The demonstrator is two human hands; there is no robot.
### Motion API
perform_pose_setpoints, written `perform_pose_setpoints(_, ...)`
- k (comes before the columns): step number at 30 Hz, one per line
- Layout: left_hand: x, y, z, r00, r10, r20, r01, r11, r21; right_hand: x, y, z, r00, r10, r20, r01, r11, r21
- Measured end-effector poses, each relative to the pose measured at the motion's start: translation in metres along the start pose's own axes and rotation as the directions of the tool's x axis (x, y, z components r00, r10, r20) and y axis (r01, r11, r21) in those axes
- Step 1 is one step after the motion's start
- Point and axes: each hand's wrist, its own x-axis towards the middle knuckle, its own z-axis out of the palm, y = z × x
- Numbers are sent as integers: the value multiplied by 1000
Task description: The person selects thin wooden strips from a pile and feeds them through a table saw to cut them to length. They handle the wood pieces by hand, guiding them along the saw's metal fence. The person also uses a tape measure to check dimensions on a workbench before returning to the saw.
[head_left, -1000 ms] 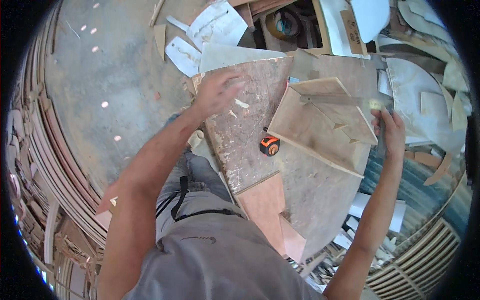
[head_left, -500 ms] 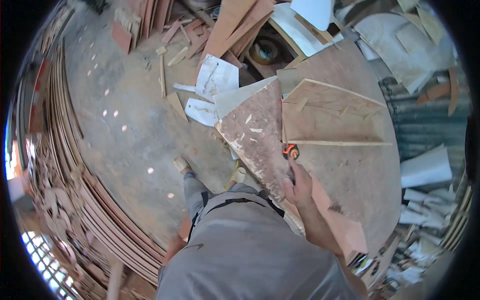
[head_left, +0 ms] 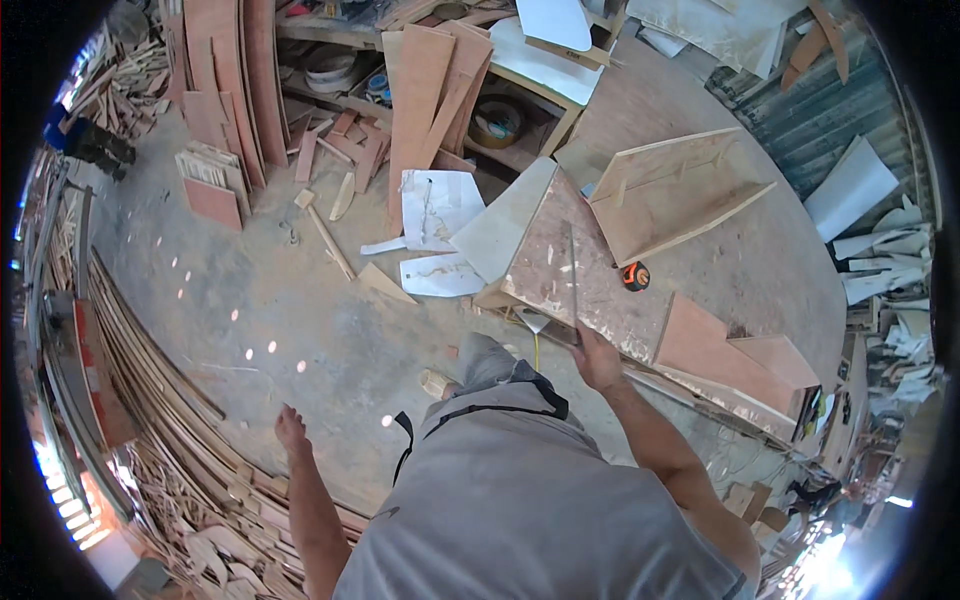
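Grey and narrow, the long thin tool [head_left: 574, 285] lay near the centre of the frame, seen nearly edge-on, so that its exact kind could not be told. The right grip [head_left: 598, 357] was closed round its lower end beside the near edge of the worktop [head_left: 790, 270], while its far end extended over the worn, flaking surface. The left grip [head_left: 290, 426], at the lower left of the frame, hung well apart from the worktop; its fingers looked curled, but whether they were clenched or held anything could not be told.

Sound handling, by judgement, called for a firm hold, with the tool's far end kept off the open plywood box [head_left: 660, 200] and the orange-and-black tape measure [head_left: 634, 276], both to its right. The left grip was best kept outside the tool's sweep.

Edges: the worktop's near side ran from mid-frame toward the lower right, past a plywood offcut [head_left: 695, 335]; a pale grey panel [head_left: 505, 220] at its left end was a likely snag. Room for movement lay leftward, where floor [head_left: 320, 340] extended toward the long wooden strips [head_left: 150, 360].
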Motion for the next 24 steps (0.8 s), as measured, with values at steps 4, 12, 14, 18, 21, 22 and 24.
perform_pose_setpoints(4, -10, 101, 62, 984, 97, 152, -85, 993, -79, -8, 29, 17, 904, 332, -270, -326, 943, 68)
perform_pose_setpoints(12, -10, 25, 60, 840, -274, 467, 204, 959, 196, 21, 83, 10, 373, 928, -14, 22, 6, 1000)
perform_pose_setpoints(14, -15, 5, 36, 827, -328, 456, 129, 900, 415, 32, 88, 7, 370, 929, 23, 94, -62, 994)
perform_pose_setpoints(18, -10, 4, 1, 835, -324, 445, -62, 748, 661, 41, 104, 1, 294, 953, 77, 52, -96, 994)
perform_pose_setpoints(21, 11, 32, -14, 870, -351, 345, 98, 811, 577, 58, 120, 0, 320, 935, 154, 63, -183, 981)
perform_pose_setpoints(22, 22, 49, -17, 882, -356, 307, 165, 846, 508, 59, 119, 1, 271, 944, 187, 79, -216, 973)
perform_pose_setpoints(24, 49, 89, -19, 906, -342, 250, 253, 910, 328, 60, 119, -5, 256, 935, 246, 6, -256, 967)
